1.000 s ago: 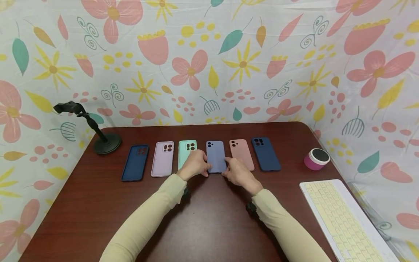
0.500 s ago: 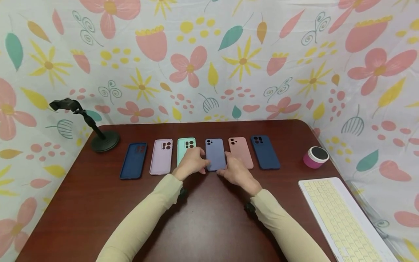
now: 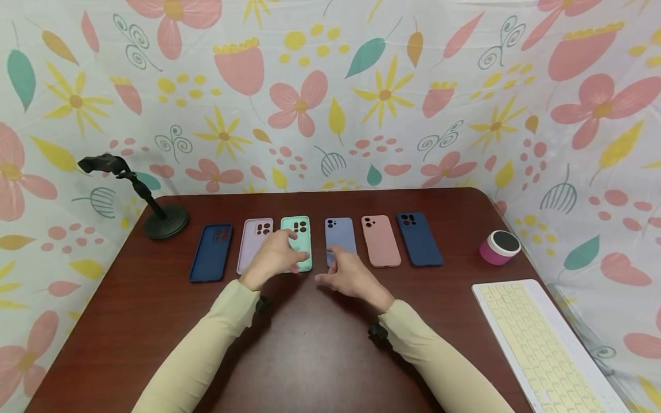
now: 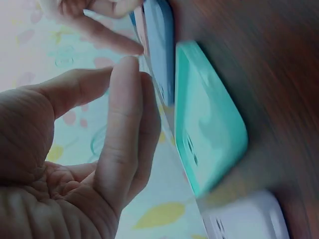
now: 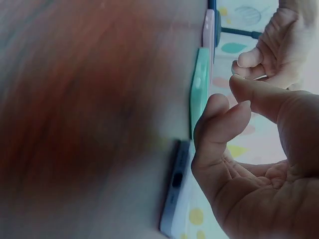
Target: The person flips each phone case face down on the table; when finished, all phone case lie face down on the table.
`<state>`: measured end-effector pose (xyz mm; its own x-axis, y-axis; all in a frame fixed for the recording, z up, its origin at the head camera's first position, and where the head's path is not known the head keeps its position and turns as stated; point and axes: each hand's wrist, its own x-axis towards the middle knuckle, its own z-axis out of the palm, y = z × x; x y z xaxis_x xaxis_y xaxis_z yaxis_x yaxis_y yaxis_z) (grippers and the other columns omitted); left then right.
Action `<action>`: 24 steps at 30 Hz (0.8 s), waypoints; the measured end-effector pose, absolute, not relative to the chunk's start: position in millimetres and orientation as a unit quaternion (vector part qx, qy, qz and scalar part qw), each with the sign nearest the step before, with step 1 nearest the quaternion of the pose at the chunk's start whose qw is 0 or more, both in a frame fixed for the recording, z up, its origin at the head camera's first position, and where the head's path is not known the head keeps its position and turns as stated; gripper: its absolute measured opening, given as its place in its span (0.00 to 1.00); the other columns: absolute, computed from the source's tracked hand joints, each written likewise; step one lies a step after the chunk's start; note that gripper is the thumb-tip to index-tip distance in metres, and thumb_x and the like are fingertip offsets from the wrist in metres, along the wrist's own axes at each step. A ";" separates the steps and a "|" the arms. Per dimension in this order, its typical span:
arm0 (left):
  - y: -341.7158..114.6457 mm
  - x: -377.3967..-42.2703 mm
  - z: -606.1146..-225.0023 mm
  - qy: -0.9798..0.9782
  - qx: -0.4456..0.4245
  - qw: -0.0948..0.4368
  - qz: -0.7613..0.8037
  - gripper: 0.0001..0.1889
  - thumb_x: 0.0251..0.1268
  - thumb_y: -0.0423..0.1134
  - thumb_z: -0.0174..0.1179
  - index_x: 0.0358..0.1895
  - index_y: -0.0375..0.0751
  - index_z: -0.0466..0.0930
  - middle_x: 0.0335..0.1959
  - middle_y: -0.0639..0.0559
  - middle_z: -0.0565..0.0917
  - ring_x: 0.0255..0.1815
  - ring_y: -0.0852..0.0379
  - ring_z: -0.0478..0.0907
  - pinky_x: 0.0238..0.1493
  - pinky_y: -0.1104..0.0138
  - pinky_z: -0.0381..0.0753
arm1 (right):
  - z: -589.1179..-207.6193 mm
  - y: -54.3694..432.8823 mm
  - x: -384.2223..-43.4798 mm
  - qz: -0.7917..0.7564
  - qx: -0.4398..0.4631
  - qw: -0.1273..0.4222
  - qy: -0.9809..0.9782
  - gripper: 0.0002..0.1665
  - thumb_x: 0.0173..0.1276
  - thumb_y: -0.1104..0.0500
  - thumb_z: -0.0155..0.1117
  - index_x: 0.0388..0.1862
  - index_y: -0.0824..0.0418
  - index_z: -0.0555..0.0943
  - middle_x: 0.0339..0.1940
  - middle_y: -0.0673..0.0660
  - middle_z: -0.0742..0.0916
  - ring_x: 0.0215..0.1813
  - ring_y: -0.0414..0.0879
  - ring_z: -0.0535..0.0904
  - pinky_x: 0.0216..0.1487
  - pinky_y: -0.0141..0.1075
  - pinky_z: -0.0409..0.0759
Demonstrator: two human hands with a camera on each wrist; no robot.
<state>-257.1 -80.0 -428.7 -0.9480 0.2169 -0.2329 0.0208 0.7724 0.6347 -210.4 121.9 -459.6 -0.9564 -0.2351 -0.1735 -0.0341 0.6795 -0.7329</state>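
My left hand (image 3: 276,255) is over the mint green phone case (image 3: 303,265), fingers loosely bent with nothing between them. In the left wrist view that mint case (image 4: 214,129) lies on the table apart from the fingers, its raised rim and camera cutouts showing. My right hand (image 3: 356,278) is at the near end of the periwinkle blue phone case (image 3: 339,229) and covers part of it. The right wrist view shows the thumb and bent fingers of the right hand (image 5: 249,149) holding nothing, with the blue case's port end (image 5: 174,184) beside them.
A lilac case (image 3: 250,241) and a dark blue case (image 3: 210,252) lie left in the row; a pink case (image 3: 381,241) and another navy case (image 3: 419,240) lie right. A black stand (image 3: 167,222), a pink jar (image 3: 500,248) and a white keyboard (image 3: 547,344) sit at the sides.
Both hands have moved left from the sides of the periwinkle case. The left hand is now over the mint case, the right one in front of the periwinkle case, uncovering the pink case.
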 end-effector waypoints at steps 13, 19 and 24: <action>-115.8 -269.5 -444.4 0.945 0.083 0.169 0.266 0.41 0.63 0.45 0.81 0.73 0.26 0.74 0.23 0.50 0.90 0.23 0.60 0.90 0.63 0.54 0.88 | -470.1 93.2 -219.3 -0.379 -0.077 0.139 0.912 0.56 0.72 0.53 0.80 0.86 0.71 0.58 0.26 0.52 0.87 0.24 0.42 0.84 0.34 0.32 0.80; -112.3 -264.1 -435.5 0.945 0.090 0.177 0.258 0.32 0.61 0.42 0.82 0.62 0.28 0.80 0.29 0.46 0.90 0.25 0.58 0.91 0.49 0.61 0.89 | -471.5 84.3 -225.1 -0.366 -0.061 0.144 0.918 0.59 0.72 0.53 0.80 0.87 0.74 0.55 0.24 0.54 0.87 0.23 0.43 0.83 0.33 0.32 0.80; -110.7 -265.4 -432.0 0.942 0.089 0.184 0.268 0.26 0.59 0.38 0.83 0.54 0.30 0.81 0.32 0.43 0.90 0.24 0.56 0.91 0.44 0.64 0.90 | -472.7 79.6 -233.1 -0.359 -0.058 0.154 0.919 0.60 0.72 0.53 0.80 0.86 0.76 0.54 0.23 0.55 0.87 0.21 0.44 0.85 0.28 0.33 0.82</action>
